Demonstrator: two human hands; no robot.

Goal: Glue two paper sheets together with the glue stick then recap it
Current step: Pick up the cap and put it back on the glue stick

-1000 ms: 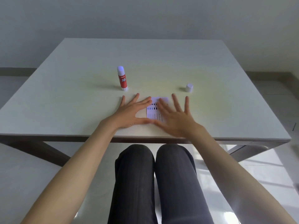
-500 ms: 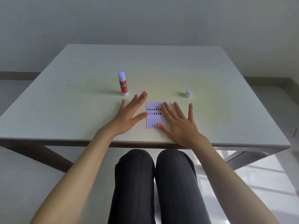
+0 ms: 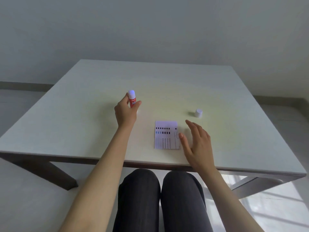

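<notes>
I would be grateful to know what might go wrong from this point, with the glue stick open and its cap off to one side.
1. The left hand grips the upright red glue stick; its exposed tip could smear the pale table.
2. The small white cap stands apart and could be knocked by the right hand.
3. The printed paper sheets, barely touched, may shift.

A pale, square worktop (image 3: 167,81) fills the middle of the view, its surface smooth with a faint yellowish cast near the centre. Dark angled legs (image 3: 50,171) show beneath its near edge. Behind it rises a plain grey wall (image 3: 150,27) with a darker skirting strip (image 3: 25,85). Below, the person's knees in dark trousers (image 3: 160,198) sit over a light, glossy floor (image 3: 275,206).
</notes>
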